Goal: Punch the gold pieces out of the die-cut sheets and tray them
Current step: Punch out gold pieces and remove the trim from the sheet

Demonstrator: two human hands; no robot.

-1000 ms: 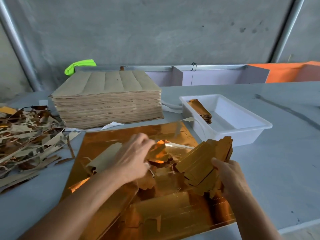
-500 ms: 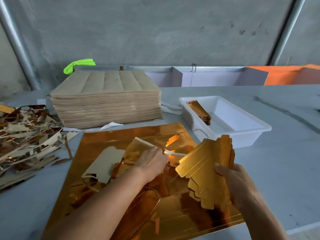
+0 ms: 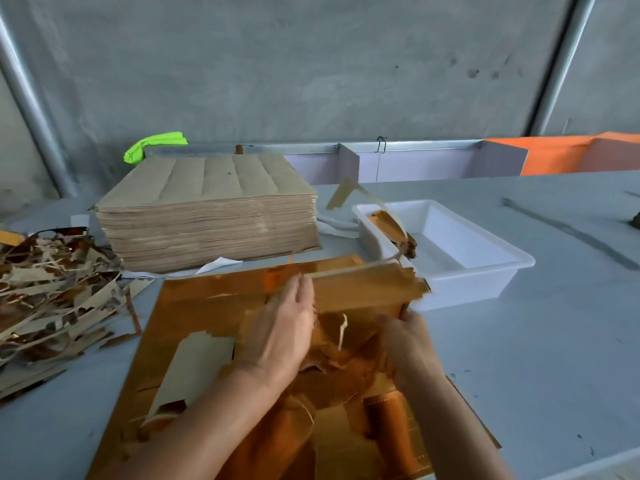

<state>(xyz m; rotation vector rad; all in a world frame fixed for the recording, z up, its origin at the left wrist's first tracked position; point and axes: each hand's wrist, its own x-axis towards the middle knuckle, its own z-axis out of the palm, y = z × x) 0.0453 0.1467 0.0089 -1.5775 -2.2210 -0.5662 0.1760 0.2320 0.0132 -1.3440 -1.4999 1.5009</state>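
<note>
Blurred by motion around both hands, so finger detail hard to read. Left hand laid on the left end of a stack of gold pieces, fingers fairly straight; whether any curl behind the stack cannot be told. Right hand under the stack's right end, fingertips hidden behind the gold, apparently gripping it. Stack held above the gold die-cut sheet lying on the grey table, just beside the white tray. More gold pieces in the tray's far-left corner, partly hidden by a thin curled offcut strip. Sheet's near edge cut off by the frame. Tall pile of brown sheets behind; scrap heap cut off at left. No readable writing or labels anywhere.
</note>
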